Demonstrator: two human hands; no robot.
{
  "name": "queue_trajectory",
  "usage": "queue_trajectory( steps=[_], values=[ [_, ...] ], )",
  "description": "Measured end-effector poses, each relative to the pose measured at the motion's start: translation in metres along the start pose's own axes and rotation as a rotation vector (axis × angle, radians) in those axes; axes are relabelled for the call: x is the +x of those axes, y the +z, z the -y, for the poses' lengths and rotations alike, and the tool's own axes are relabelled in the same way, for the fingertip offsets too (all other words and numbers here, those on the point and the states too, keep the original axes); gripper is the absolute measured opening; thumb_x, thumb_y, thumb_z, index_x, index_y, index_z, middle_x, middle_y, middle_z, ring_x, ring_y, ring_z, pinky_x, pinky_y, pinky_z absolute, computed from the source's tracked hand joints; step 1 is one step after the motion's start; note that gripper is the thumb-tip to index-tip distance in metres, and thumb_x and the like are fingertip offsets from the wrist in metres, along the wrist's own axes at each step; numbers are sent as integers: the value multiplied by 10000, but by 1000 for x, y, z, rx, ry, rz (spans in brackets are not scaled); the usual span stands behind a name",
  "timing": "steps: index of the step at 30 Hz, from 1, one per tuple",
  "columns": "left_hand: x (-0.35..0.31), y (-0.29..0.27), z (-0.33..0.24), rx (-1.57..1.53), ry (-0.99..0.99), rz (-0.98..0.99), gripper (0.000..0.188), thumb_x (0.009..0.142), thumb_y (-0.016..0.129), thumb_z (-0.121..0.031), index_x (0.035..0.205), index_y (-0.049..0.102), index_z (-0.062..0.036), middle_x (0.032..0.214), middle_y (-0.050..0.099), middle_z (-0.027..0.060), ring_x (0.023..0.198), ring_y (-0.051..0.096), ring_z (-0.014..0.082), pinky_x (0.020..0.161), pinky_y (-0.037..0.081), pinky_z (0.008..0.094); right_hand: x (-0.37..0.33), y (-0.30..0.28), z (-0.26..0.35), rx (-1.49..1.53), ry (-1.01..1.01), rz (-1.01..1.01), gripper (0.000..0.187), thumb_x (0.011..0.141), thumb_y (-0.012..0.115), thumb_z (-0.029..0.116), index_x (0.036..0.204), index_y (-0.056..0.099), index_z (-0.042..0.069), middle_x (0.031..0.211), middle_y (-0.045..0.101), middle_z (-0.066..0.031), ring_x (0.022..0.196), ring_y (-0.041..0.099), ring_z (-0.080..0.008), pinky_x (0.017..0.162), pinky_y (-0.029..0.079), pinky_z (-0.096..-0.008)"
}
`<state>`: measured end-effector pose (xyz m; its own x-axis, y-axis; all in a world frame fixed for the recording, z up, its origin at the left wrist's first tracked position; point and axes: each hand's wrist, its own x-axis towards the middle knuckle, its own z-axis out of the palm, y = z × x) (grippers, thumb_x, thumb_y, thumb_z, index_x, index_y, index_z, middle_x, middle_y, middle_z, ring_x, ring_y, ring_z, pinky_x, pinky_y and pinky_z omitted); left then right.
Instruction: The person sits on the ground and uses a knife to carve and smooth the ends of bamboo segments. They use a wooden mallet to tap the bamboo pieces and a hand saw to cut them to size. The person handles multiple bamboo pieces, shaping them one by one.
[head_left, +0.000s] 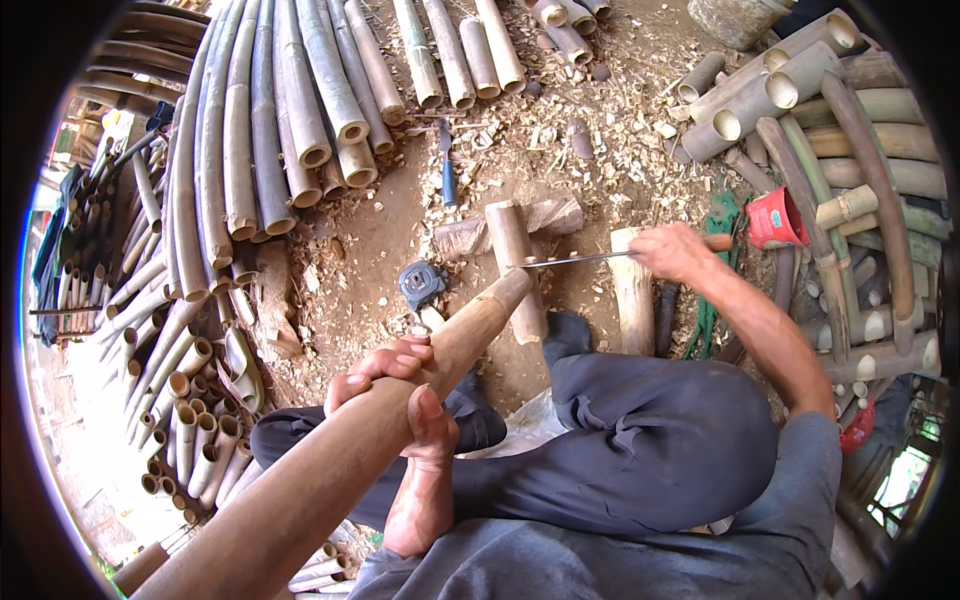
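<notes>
A thick bamboo pole (330,455) slants from the lower left toward the middle, over my legs. My left hand (400,395) wraps around it partway along. Its far, narrower end lies over a short upright-looking wooden piece (512,240), which crosses a log (555,214) on the ground. In my right hand (676,254) is a long thin-bladed tool (585,259) with a brown wooden handle end showing past the fist. The blade reaches left and its tip meets the pole's far end. Whether the blade is a knife or a saw, I cannot tell.
A blue-grey tape measure (422,284) and a blue-handled chisel-like tool (447,175) lie among wood chips. Bamboo poles (265,120) are stacked at left, more bamboo (870,130) at right. Near a wooden stump (632,300) are green netting (715,225) and a red container (775,218).
</notes>
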<state>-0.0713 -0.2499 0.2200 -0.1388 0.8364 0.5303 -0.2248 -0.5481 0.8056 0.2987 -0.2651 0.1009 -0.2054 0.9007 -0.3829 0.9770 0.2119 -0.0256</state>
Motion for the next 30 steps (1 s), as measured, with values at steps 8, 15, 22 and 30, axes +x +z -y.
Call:
queue_trajectory(
  steps=[8,15,22,30],
  values=[
    [-3,9,2,-9,-2,22,526,842,712,-224,1227,369,-120,912,562,81,857,595,233,829,517,443,-34,-7,29,-64,-208,-233,91,891,587,208,854,638,142,725,615,-32,693,642,-192,575,550,-345],
    [29,-39,15,-130,-292,-417,522,809,678,-139,1229,382,-46,876,583,92,897,624,245,943,480,450,-82,42,-31,49,54,-356,173,854,653,194,995,688,101,943,682,-89,853,662,-286,711,527,-401],
    [78,-232,116,21,-375,-1126,291,768,709,-115,966,554,32,748,607,104,592,631,253,544,574,356,-170,91,-55,540,540,-613,437,934,611,155,1329,513,-4,1091,660,-213,981,653,-327,866,502,-373],
    [90,-358,161,314,-820,-1117,736,774,737,-483,1183,566,104,1109,644,207,956,648,300,813,549,422,-209,94,4,868,842,-662,531,890,656,129,1371,465,8,1077,653,-192,948,643,-283,851,499,-351]
  ],
)
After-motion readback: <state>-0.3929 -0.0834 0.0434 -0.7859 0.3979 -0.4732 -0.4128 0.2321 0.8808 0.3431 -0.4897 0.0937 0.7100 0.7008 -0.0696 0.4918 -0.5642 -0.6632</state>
